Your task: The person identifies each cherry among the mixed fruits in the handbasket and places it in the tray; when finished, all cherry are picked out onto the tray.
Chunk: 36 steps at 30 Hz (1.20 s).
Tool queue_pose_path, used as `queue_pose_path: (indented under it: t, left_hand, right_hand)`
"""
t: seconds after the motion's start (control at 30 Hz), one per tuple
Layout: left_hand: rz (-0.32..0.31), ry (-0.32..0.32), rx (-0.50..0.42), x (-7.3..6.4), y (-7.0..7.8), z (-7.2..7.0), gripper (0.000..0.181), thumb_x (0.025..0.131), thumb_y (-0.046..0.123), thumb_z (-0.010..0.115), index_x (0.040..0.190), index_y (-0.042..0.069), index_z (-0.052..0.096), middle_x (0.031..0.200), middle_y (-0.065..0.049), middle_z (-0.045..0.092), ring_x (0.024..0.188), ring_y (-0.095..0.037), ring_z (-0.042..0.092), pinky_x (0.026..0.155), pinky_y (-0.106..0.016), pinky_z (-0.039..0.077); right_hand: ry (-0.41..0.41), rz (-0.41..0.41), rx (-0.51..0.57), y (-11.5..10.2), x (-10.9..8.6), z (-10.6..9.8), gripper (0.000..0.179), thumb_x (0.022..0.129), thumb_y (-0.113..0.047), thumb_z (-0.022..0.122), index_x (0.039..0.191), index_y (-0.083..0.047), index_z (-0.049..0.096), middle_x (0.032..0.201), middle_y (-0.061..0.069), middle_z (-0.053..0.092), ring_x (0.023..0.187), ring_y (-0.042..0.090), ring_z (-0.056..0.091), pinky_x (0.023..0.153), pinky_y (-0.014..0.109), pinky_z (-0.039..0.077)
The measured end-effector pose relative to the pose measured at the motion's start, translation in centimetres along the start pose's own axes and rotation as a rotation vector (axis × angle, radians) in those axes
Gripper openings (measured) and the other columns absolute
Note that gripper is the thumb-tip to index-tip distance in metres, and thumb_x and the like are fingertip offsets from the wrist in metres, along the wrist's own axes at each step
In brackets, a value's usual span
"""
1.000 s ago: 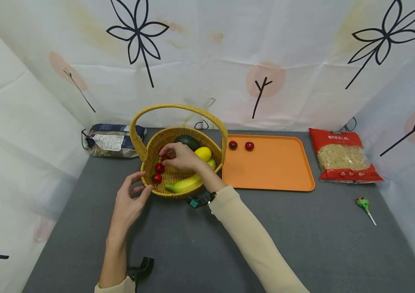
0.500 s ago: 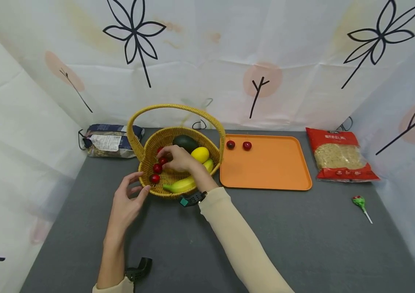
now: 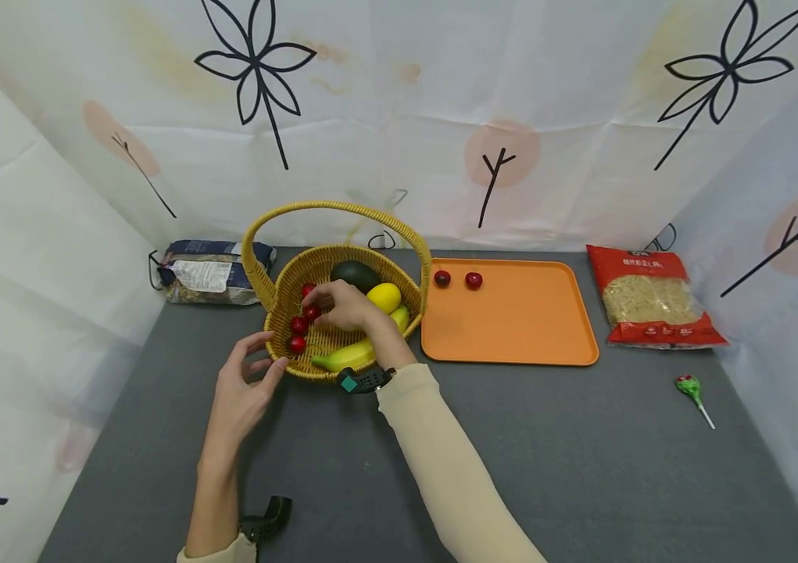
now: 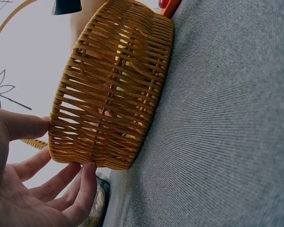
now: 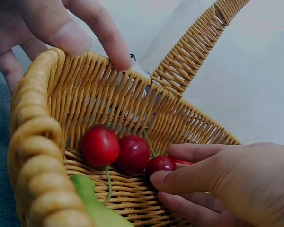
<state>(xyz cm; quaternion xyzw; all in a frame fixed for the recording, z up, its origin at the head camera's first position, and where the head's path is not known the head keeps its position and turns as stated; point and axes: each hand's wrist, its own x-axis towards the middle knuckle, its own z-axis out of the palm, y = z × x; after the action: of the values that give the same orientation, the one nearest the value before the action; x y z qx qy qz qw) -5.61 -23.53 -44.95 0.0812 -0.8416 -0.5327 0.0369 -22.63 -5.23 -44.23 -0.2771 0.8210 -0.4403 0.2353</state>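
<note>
A yellow wicker basket [image 3: 324, 372] with a tall handle holds several red cherries along its left side, a banana [image 3: 345, 358], a lemon [image 3: 384, 297] and a dark green avocado-like fruit [image 3: 356, 274]. My left hand [image 3: 247, 387] grips the basket's left rim, its thumb and fingertips against the weave in the left wrist view. My right hand [image 3: 344, 305] reaches inside; its thumb and fingers pinch a small dark cherry [image 5: 161, 164]. Beside that lie a cherry [image 5: 132, 153] and a brighter cherry [image 5: 100, 145] with a green stem. Another cherry is partly hidden behind the right fingers.
An orange tray [image 3: 511, 320] with two cherries [image 3: 473, 280] stands right of the basket. Farther right are a red food bag [image 3: 655, 299] and a green lollipop [image 3: 689, 387]. Behind the basket's left side lies a blue packaged bag [image 3: 209, 274]. A white patterned cloth [image 3: 399, 117] walls the table.
The head view has shifted slightly. My right fingers have brought one cherry a little nearer to the front cherries. My left hand stays at the basket rim.
</note>
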Motion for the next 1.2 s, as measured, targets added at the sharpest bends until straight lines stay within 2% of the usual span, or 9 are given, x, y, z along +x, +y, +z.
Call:
queue_pose_path:
  t: [0.47, 0.7, 1.0, 1.2]
  left_hand:
    - [-0.006, -0.002, -0.006, -0.1, -0.1, -0.1, 0.054, 0.109, 0.024, 0.068, 0.159, 0.013, 0.050, 0.160, -0.020, 0.051, 0.132, -0.043, 0.066, 0.084, -0.009, 0.051]
    - [-0.017, -0.009, -0.007, -0.1, 0.0, -0.2, 0.056, 0.109, 0.027, 0.068, 0.159, 0.014, 0.049, 0.161, -0.019, 0.050, 0.133, -0.043, 0.066, 0.085, -0.009, 0.051]
    - [0.003, 0.002, 0.002, 0.0, -0.1, 0.0, 0.055, 0.109, 0.025, 0.068, 0.158, 0.012, 0.050, 0.160, -0.021, 0.051, 0.132, -0.044, 0.067, 0.085, -0.010, 0.051]
    - [0.006, 0.006, 0.002, 0.0, -0.1, 0.0, 0.055, 0.108, 0.024, 0.068, 0.159, 0.012, 0.050, 0.160, -0.021, 0.051, 0.132, -0.044, 0.067, 0.086, -0.009, 0.050]
  right_hand:
    - [-0.012, 0.020, -0.064, 0.0, 0.1, 0.4, 0.035, 0.099, -0.004, 0.078, 0.134, -0.009, 0.075, 0.130, 0.009, 0.075, 0.119, 0.026, 0.071, 0.107, 0.037, 0.058]
    - [-0.011, -0.068, 0.013, 0.0, -0.8, -0.4, 0.035, 0.100, -0.009, 0.079, 0.134, -0.008, 0.073, 0.133, 0.010, 0.074, 0.126, 0.030, 0.072, 0.108, 0.037, 0.059]
    - [-0.029, -0.212, 0.043, -1.6, -3.5, -2.6, 0.036, 0.101, -0.015, 0.079, 0.134, -0.006, 0.070, 0.134, 0.012, 0.072, 0.123, 0.026, 0.072, 0.108, 0.031, 0.059]
    - [-0.028, -0.290, 0.115, -3.0, -7.1, -4.8, 0.033, 0.099, -0.011, 0.080, 0.130, -0.006, 0.070, 0.132, 0.012, 0.070, 0.111, 0.023, 0.074, 0.104, 0.031, 0.061]
